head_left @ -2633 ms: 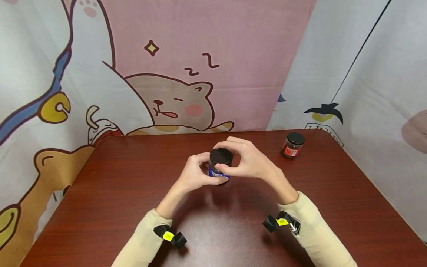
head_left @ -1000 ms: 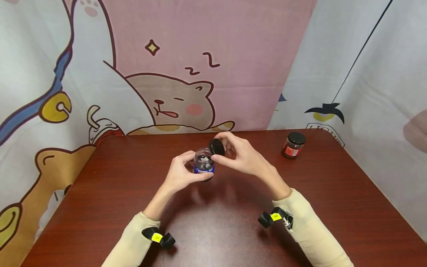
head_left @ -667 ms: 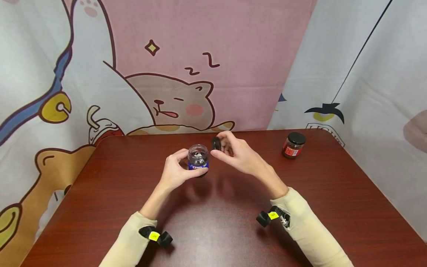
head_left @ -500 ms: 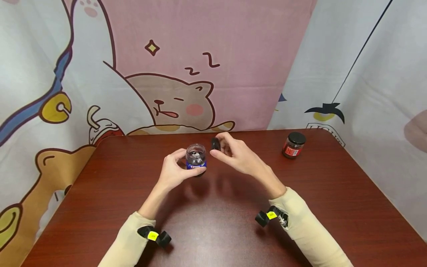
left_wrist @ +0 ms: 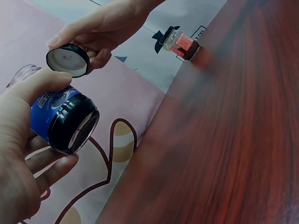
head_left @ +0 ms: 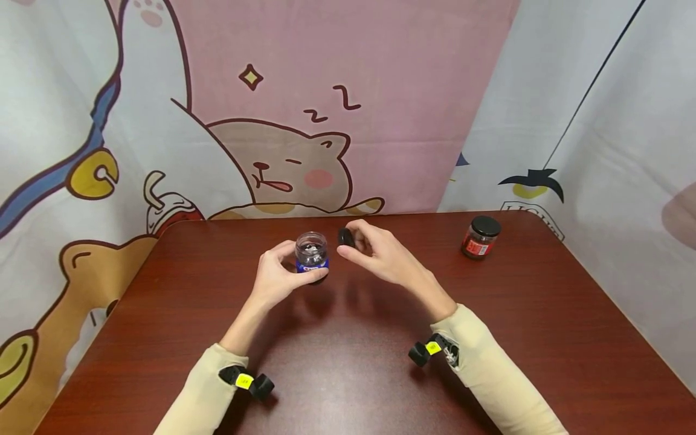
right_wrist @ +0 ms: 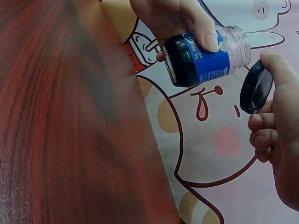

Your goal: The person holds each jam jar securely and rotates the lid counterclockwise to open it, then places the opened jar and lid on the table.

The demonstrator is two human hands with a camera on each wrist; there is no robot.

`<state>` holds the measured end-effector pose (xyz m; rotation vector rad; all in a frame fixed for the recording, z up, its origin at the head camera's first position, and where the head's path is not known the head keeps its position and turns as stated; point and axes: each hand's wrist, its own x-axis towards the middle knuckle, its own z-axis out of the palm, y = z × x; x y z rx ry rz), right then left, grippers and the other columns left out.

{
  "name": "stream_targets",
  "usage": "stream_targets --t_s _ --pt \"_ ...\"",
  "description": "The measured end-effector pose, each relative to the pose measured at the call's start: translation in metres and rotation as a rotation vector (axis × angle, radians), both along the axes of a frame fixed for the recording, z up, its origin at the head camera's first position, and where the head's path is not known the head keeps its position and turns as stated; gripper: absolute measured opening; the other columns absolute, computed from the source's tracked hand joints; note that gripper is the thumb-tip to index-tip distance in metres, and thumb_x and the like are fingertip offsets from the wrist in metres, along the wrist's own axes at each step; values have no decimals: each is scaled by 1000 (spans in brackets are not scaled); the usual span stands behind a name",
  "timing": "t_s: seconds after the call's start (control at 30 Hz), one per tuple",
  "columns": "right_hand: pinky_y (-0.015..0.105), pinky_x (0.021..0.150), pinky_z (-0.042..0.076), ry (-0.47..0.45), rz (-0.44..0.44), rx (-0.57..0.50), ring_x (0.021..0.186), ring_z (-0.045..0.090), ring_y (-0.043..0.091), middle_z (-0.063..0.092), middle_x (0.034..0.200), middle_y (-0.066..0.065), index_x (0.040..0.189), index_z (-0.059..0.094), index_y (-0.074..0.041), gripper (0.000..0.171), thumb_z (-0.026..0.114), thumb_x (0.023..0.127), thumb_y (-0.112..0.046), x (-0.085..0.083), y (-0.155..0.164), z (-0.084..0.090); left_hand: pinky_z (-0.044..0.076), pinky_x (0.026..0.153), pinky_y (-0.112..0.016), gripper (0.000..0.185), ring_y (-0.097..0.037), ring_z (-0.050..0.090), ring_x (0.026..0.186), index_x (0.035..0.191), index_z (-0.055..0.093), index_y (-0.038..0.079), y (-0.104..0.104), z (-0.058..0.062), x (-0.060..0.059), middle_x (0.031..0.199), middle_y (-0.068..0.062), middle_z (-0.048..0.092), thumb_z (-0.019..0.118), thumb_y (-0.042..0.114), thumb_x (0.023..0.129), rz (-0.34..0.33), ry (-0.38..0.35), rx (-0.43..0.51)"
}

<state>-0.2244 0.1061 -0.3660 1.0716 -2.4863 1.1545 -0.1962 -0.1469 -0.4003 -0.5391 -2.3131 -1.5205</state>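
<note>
Left hand point(head_left: 277, 275) wrapped round open blue-labelled jar point(head_left: 312, 251), lifted above table point(head_left: 163, 314) toward far edge; right hand point(head_left: 375, 254) pinching black lid point(head_left: 345, 237) just beside. Best kept upright, grip firm, lid clear of mouth.

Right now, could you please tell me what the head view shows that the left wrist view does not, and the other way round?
Only the head view shows both sleeves, the open mouth of the jar from above, and the sleeping bear drawing. Only the left wrist view shows the pale inside of the lid and the jar's dark base. Both show the left hand gripping the blue-labelled jar, the right hand holding the lid beside it, and the red-labelled jar standing capped on the table.
</note>
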Motion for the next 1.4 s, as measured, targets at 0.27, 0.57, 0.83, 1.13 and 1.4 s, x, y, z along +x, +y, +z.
stream_targets --t_s 0.27,0.57,0.83,1.13,1.4 --pt "27 61 43 -14 3 -39 68 51 13 57 83 -2 122 53 -11 41 74 93 -31 -5 -6 -7 53 63 -35 35 -21 61 77 95 76 14 -7 -1 -1 87 4 69 96 23 67 51 -22 -4" --pt "29 65 49 -63 -16 -57 72 58 13 63 85 1 121 53 -8 46 79 88 -28 -12 -15 -16 47 63 -28 39 -17 58 80 98 76 11 -15 -2 -4 91 -1 70 95 25 67 166 -72 -29" --pt "31 71 54 -135 -22 -43 76 62 13 65 89 3 119 52 -7 47 79 88 -29 -21 -23 -25 47 68 -32 50 -20 60 88 112 74 9 -22 -7 -9 99 -7 71 93 27 70 244 -164 -33" --pt "27 72 55 -183 -32 -19 77 65 13 66 89 3 117 51 -7 50 81 83 -26 -29 -34 -36 42 82 -39 56 -27 58 103 118 72 3 -25 -8 -14 112 -14 71 92 25 71 300 -213 -54" --pt "22 72 55 -183 -14 5 76 65 13 65 91 5 115 52 -3 51 84 80 -20 -34 -45 -46 44 77 -37 57 -26 59 94 117 72 2 -25 -14 -19 109 -15 71 93 26 69 337 -211 -54"
